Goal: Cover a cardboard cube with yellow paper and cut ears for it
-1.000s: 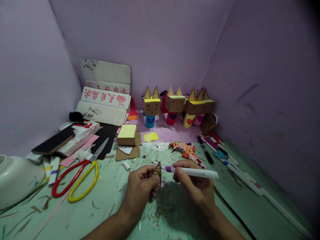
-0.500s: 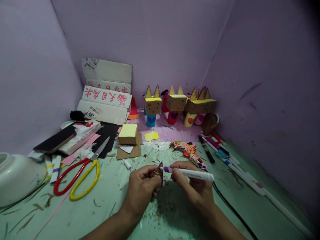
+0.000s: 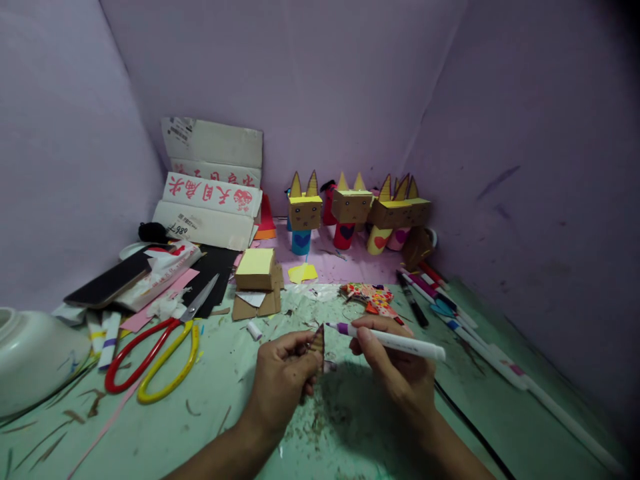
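My left hand pinches a small pointed cardboard triangle with dark edges and stripes across it. Between the fingers of my right hand is a white marker with a purple collar. Its tip points left, just right of the triangle's point and apart from it. A small white marker cap lies beyond my left hand. Behind it sits a cardboard box with a yellow top, resting on cardboard scraps.
Red-and-yellow scissors lie to the left, near a white rounded container. At the back stand several box-headed figures with pointed ears. A flower-patterned glue gun and several markers are on the right. Folded white cardboard leans at back left.
My right hand has drawn the marker to the right, away from the triangle, so its striped face shows more. My left hand stays nearly in place.
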A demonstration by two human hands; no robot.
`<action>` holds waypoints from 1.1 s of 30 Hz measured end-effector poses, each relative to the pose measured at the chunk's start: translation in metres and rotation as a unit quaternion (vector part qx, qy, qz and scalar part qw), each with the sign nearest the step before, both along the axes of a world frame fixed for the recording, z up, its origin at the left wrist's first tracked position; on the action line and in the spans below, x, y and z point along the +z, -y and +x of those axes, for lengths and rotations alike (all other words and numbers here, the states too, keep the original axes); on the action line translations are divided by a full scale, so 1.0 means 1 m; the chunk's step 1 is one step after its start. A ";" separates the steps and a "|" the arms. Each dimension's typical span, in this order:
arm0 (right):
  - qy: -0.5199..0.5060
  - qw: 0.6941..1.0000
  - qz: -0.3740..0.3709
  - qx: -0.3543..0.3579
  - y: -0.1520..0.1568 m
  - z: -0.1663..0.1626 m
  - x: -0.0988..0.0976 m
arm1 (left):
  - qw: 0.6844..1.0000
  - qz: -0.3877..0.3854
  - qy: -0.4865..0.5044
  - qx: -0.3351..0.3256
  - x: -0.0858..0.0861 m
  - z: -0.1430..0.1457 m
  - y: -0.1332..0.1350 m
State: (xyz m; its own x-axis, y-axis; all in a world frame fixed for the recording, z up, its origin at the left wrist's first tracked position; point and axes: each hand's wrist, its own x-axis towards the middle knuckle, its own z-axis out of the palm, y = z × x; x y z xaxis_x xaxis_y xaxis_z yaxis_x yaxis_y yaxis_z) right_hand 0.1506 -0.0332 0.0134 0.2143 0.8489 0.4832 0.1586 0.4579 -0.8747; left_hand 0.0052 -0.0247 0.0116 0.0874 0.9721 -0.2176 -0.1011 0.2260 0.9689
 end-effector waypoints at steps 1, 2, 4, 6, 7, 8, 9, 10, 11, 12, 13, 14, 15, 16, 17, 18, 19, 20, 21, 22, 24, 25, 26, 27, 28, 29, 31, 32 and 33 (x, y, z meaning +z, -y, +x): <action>0.003 1.000 0.002 0.005 0.000 0.000 0.000 | 1.000 0.000 0.005 -0.001 0.001 0.000 0.000; 0.013 1.000 0.004 0.018 0.001 0.000 0.000 | 1.000 0.000 0.011 -0.003 0.001 0.000 0.001; 0.039 0.998 0.003 0.053 0.001 0.000 0.001 | 1.000 0.001 0.022 -0.007 0.002 0.000 0.001; 0.060 0.995 -0.001 0.079 0.001 0.000 0.002 | 1.000 0.005 0.021 -0.011 0.003 0.000 0.002; 0.067 0.994 -0.003 0.087 0.001 0.000 0.002 | 1.000 0.008 0.019 -0.009 0.004 0.000 0.002; 0.074 0.993 -0.004 0.094 0.001 0.000 0.003 | 1.000 0.009 0.015 -0.008 0.004 0.000 0.002; 0.080 0.992 -0.004 0.099 0.001 0.000 0.003 | 1.000 0.009 0.013 -0.005 0.004 0.001 0.002; 0.086 0.991 -0.003 0.103 0.001 0.000 0.004 | 1.000 0.007 0.013 -0.002 0.005 0.001 0.001; 0.090 0.990 -0.002 0.106 0.001 0.000 0.005 | 1.000 0.005 0.013 0.002 0.006 0.001 0.001; 0.093 0.990 -0.002 0.108 0.002 -0.001 0.005 | 1.000 0.002 0.013 0.004 0.006 0.001 0.001; 0.094 0.990 -0.003 0.108 0.002 -0.001 0.005 | 1.000 0.000 0.013 0.006 0.007 0.002 0.001; 0.095 0.990 -0.006 0.107 0.002 -0.001 0.005 | 1.000 0.000 0.013 0.006 0.007 0.002 0.001; 0.094 0.990 -0.010 0.106 0.002 -0.002 0.005 | 1.000 0.000 0.013 0.005 0.008 0.002 0.001; 0.091 0.990 -0.013 0.103 0.002 -0.002 0.005 | 1.000 0.000 0.012 0.003 0.008 0.002 0.001; 0.086 0.991 -0.015 0.098 0.002 -0.002 0.005 | 1.000 0.002 0.010 0.000 0.008 0.002 0.002; 0.080 0.993 -0.016 0.091 0.002 -0.002 0.005 | 1.000 0.004 0.009 -0.003 0.009 0.002 0.002; 0.073 0.994 -0.014 0.083 0.001 -0.002 0.005 | 1.000 0.006 0.008 -0.004 0.009 0.002 0.002; 0.067 0.995 -0.011 0.074 0.001 -0.001 0.005 | 1.000 0.007 0.007 -0.006 0.009 0.002 0.002; 0.062 0.996 -0.009 0.067 0.001 -0.001 0.004 | 1.000 0.007 0.006 -0.007 0.009 0.002 0.002; 0.061 0.996 -0.010 0.066 0.001 -0.001 0.004 | 1.000 0.005 0.005 -0.008 0.009 0.002 0.002; 0.070 0.994 -0.012 0.080 0.002 0.000 0.004 | 1.000 0.002 0.002 -0.005 0.008 0.002 0.002; 0.077 0.993 -0.012 0.090 0.002 0.000 0.004 | 1.000 0.000 0.001 -0.004 0.008 0.002 0.002; 0.085 0.992 -0.012 0.097 0.002 0.000 0.004 | 1.000 0.000 0.002 -0.001 0.007 0.002 0.002; 0.090 0.991 -0.011 0.099 0.002 -0.001 0.004 | 1.000 0.000 0.005 0.001 0.007 0.002 0.002; 0.091 0.991 -0.008 0.095 0.002 -0.001 0.003 | 1.000 0.000 0.009 0.002 0.007 0.002 0.001; 0.090 0.992 -0.005 0.086 0.002 -0.001 0.003 | 1.000 0.000 0.012 0.001 0.007 0.002 0.001; 0.084 0.994 -0.003 0.071 0.001 -0.001 0.004 | 1.000 0.000 0.014 -0.002 0.007 0.002 0.002; 0.084 0.994 -0.003 0.070 0.001 -0.001 0.004 | 1.000 0.001 0.013 -0.002 0.008 0.002 0.002; 0.087 0.993 -0.001 0.074 0.001 -0.001 0.005 | 1.000 0.002 0.012 -0.001 0.008 0.002 0.002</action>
State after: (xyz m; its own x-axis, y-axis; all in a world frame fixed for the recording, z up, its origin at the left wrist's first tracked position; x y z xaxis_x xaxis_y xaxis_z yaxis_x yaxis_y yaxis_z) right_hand 0.1492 -0.0347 0.0180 0.0007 0.8661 0.4998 0.2387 0.4852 -0.8412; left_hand 0.0072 -0.0265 0.0197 0.0943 0.9726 -0.2125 -0.1239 0.2232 0.9669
